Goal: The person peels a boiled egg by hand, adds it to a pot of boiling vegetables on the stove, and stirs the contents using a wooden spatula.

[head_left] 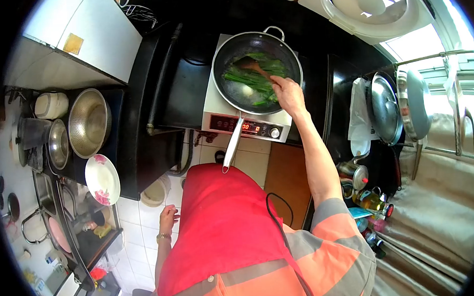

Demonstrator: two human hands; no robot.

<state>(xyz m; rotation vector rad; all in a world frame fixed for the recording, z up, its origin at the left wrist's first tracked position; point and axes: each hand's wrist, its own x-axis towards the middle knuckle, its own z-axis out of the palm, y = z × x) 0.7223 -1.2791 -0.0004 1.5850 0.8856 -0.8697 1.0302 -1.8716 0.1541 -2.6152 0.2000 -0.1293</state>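
My right hand (289, 96) is closed round the handle of a brown wooden spatula (251, 64), whose head lies among long green vegetables (260, 81) in a black wok (232, 47). Some liquid and a pale patch show in the wok. It stands on a white induction cooker (214, 98) with a lit red display, its silver handle (233, 144) pointing toward my body. My left hand (168, 218) hangs low beside the red apron (224, 213), fingers loosely curled and apart, holding nothing visible.
At left are metal bowls (89, 123), a white plate with pink flowers (102, 179) and a sink (45, 195). Pan lids (386, 108) hang on the right, above bottles (369, 199). A pale round container (154, 193) is near the floor. A black cable crosses the apron.
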